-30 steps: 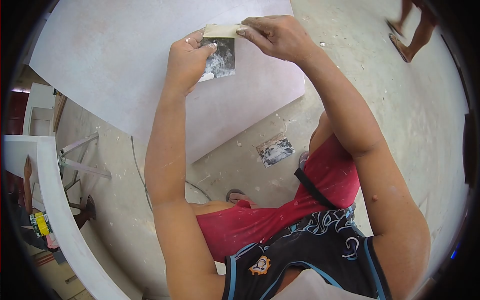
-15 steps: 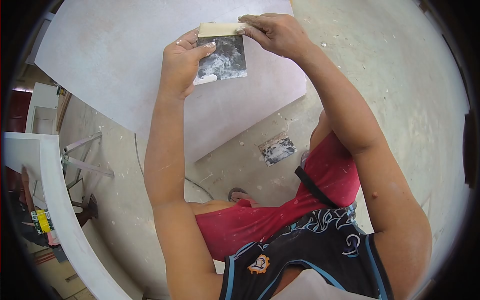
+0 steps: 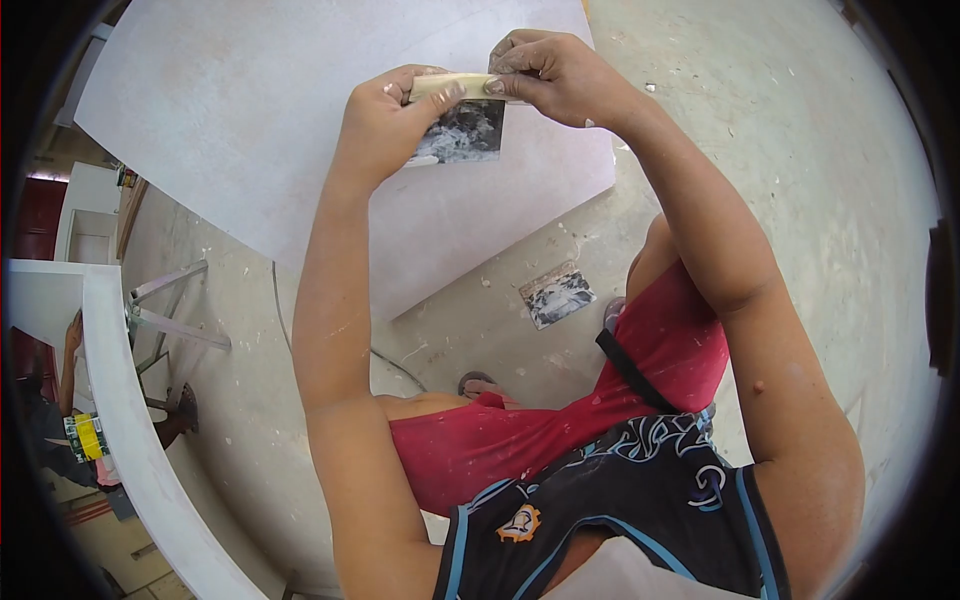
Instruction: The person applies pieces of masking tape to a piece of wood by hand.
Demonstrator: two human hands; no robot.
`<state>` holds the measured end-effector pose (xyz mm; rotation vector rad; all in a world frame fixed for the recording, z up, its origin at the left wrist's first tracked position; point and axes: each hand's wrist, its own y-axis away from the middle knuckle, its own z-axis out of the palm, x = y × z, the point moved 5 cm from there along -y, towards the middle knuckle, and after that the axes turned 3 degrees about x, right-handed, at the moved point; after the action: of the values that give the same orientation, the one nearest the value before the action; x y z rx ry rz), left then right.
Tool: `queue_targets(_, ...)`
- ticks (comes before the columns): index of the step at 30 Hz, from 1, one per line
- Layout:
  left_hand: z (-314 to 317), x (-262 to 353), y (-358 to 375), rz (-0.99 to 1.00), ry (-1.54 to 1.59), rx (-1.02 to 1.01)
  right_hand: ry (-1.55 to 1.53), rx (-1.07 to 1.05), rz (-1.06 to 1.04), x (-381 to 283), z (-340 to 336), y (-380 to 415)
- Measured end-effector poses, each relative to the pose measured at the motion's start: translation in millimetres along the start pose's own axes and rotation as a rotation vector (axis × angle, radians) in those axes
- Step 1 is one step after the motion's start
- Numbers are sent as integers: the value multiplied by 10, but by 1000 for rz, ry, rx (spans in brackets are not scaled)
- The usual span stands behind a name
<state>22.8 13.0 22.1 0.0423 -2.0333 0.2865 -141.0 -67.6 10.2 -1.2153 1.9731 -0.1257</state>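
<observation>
My left hand point(image 3: 385, 125) is closed on the left part of a dusty black sheet of sandpaper point(image 3: 468, 135), its thumb pressed over the cream-coloured folded band along the top. My right hand point(image 3: 560, 75) pinches the right end of that band between thumb and bent fingers. White dust smears the sheet's dark face, which hangs below the fold. Both hands hold it above a large pale panel point(image 3: 250, 110). Whitish dust coats my fingertips.
Another black-and-white smeared sheet point(image 3: 557, 297) lies on the concrete floor near my foot. A dark cable point(image 3: 395, 368) runs under the panel. At left stand metal trestle legs point(image 3: 180, 325) and a white curved-edge furniture piece point(image 3: 130, 400); another person's arm point(image 3: 70, 365) shows behind it.
My left thumb has moved up onto the cream band, and both hands have shifted slightly right. The band looks narrower and is tilted toward me. The other person's arm has moved up.
</observation>
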Motion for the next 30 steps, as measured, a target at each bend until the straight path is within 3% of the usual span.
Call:
queue_targets(4,10,-139,-79,-106,252,12,-33,37,-26,-125,-4,12)
queue_targets(6,14,-167,-78,-138,400,19,-138,-29,293,-80,5,54)
queue_targets(10,30,-172,-58,-208,443,-95,-101,-27,258,-32,12,46)
queue_targets(12,27,-106,-35,-77,281,-56,-208,-29,262,-55,22,41)
queue_targets(16,47,-72,-29,-84,182,-79,-161,-80,352,-93,16,47)
queue_targets(18,49,-85,-32,-191,143,-116,-204,-105,346,-75,48,50)
queue_targets(22,2,-129,-50,-192,243,-143,-232,-138,370,-57,82,82)
queue_targets(28,32,-11,-55,24,-309,-120,-96,-86,121,-93,145,23)
queue_targets(30,33,-24,-64,-41,-320,-136,-242,-91,320,-62,122,39)
